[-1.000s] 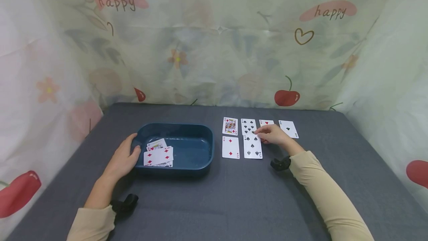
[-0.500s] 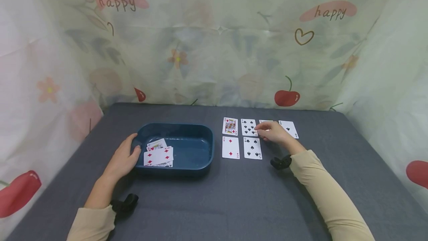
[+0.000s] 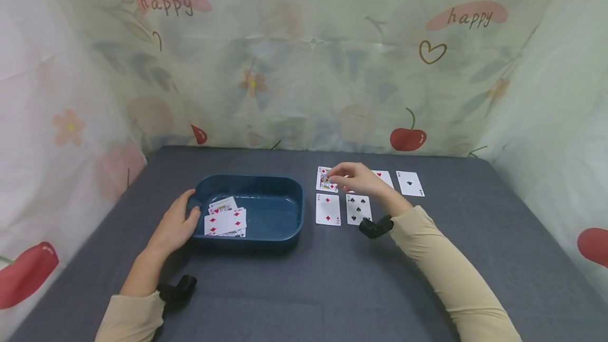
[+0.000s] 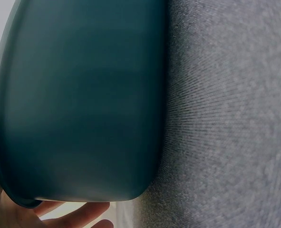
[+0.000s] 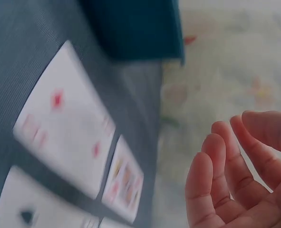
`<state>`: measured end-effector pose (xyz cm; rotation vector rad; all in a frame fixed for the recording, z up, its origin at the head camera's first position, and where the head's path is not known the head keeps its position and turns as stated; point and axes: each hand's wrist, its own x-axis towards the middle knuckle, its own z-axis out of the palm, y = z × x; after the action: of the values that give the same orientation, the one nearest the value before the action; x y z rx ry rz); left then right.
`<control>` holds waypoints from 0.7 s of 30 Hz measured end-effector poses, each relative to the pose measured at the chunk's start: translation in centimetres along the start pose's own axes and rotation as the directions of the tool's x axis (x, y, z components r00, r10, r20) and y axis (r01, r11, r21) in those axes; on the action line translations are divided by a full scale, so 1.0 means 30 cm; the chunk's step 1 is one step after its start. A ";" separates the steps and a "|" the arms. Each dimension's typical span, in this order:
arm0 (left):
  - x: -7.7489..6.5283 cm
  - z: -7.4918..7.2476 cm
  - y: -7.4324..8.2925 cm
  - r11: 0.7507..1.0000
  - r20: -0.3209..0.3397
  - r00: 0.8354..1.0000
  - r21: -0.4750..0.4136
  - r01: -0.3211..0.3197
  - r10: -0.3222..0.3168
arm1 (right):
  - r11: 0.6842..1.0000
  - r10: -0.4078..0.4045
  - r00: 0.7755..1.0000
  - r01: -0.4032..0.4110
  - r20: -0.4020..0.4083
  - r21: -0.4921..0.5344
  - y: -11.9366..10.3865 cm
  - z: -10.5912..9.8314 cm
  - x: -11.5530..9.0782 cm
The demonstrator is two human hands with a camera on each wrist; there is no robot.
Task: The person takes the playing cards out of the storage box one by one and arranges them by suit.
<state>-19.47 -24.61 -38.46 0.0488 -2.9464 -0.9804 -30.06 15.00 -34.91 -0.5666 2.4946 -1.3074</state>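
- Playing cards (image 3: 328, 210): two rows face up on the grey table (image 3: 285, 294), beside the blue tray (image 3: 273, 215); others overlap in the tray's left half.
- Left hand (image 3: 172, 227): thumb and fingers grip the tray's left end.
- Right hand (image 3: 358, 179): partly open, fingers loosely bent, holding nothing, above the back row.

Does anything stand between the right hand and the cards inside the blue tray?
Sideways, yes: the tray's right wall stands between the right hand, over the laid-out cards, and the cards in the tray. From above, nothing visible does: the tray is open on top, and the left hand is at its left end.
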 end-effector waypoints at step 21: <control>0.001 0.000 0.000 1.000 0.000 1.000 -0.004 0.002 -0.002 | 0.990 -0.137 0.963 0.140 0.232 0.005 -0.287 0.259 0.195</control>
<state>-19.49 -24.61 -38.47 0.0517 -2.9447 -0.9861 -30.22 2.25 -32.43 -0.8582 2.3074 -1.1977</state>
